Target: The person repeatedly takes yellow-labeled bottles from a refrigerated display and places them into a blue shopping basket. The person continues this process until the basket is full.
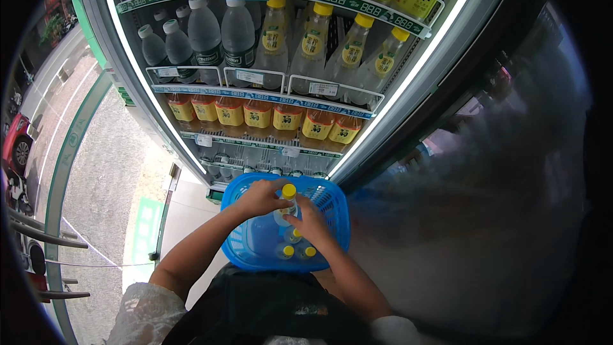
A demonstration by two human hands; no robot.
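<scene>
Over a blue plastic basket [228, 252], a clear bottle with a yellow cap [285, 215] stands upright between my two hands. My left hand [260, 197] closes on its upper part from the left, its fingers reaching behind the cap. From the right, my right hand [310, 220] grips the body, covering part of the label. Lower in the basket are a few more yellow-capped bottles [286, 252], seen mostly from above.
The tall lit drinks cooler [348, 165] rises just beyond the basket. Its shelves hold yellow-capped bottles [311, 41], water bottles [205, 35] and small amber drinks with yellow labels [258, 114] behind wire rails. Glass, a pavement and a red car [19, 144] lie left; a dark door [447, 115] is right.
</scene>
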